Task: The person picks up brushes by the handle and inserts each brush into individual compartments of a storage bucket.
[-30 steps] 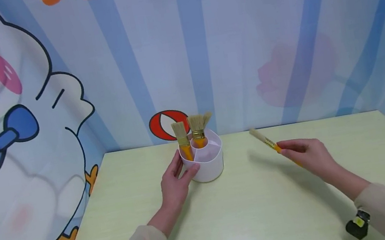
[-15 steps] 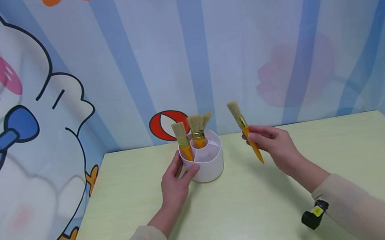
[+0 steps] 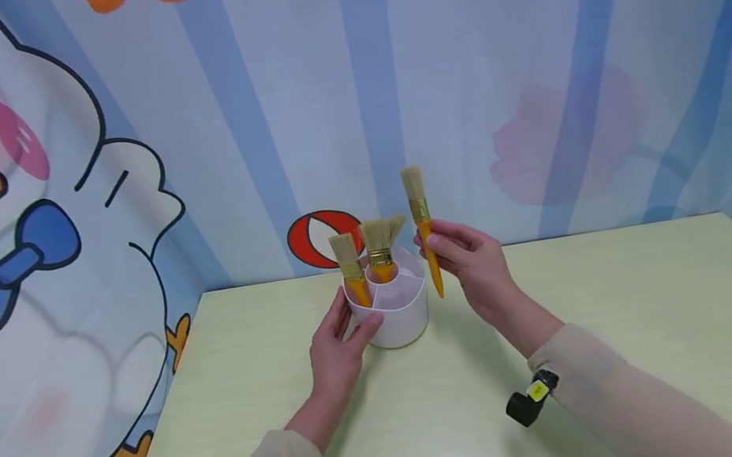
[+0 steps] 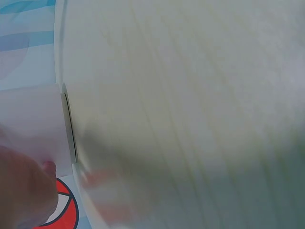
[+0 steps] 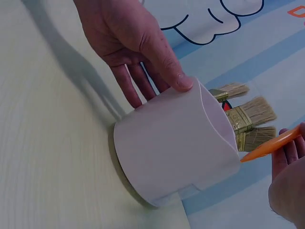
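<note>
A white divided brush holder stands upright on the table, bearing 3 flat paintbrushes, bristles up. My left hand grips its left side, thumb on the front wall and fingers round the side, as the right wrist view of that hand confirms. Pinched in my right hand is another paintbrush with an orange handle. It is nearly vertical, bristles up, just right of the holder's rim. In the right wrist view its handle tip appears close to the rim; whether they touch I cannot tell.
Beneath everything lies a pale wood-grain table. Its far edge meets a blue striped backdrop with a printed duck at left. Small black cameras sit on both wrists.
The right hand has come leftward to the holder, lifting its paintbrush and turning it from slanted to nearly upright. The left hand and holder have stayed in place.
</note>
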A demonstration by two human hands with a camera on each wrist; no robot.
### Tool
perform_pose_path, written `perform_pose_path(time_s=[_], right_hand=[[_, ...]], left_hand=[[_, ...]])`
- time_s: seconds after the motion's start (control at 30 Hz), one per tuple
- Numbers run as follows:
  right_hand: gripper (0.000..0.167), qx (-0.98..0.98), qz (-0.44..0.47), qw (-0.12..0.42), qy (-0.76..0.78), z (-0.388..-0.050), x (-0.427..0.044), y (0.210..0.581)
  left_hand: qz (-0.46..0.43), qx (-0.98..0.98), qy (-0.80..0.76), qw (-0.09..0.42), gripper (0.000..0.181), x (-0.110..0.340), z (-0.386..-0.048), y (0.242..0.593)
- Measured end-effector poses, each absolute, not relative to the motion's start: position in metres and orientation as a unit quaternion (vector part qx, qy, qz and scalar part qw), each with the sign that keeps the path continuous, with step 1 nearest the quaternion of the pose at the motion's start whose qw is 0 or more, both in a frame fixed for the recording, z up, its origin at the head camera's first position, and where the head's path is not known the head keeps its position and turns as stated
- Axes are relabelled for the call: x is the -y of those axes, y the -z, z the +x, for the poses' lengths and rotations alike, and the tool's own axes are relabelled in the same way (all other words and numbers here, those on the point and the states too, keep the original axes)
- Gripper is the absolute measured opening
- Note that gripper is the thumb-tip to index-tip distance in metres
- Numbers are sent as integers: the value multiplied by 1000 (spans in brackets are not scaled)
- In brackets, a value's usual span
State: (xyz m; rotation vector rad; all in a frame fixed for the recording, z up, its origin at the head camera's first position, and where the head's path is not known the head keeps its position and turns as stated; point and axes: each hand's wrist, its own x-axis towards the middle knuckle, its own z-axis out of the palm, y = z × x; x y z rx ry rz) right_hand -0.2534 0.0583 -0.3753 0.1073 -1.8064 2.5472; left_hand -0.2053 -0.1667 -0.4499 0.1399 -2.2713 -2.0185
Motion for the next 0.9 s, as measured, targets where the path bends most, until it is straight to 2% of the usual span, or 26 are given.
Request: perform_pose_path(time_s=[0.43, 0.9], right_hand=[[37, 547, 26, 40, -836, -259, -25, 379], [38, 556, 13, 62, -829, -260, -18, 386]], left_hand=[[44, 738, 672, 51, 86, 165, -206, 453], [44, 739, 671, 54, 86, 167, -206, 452]])
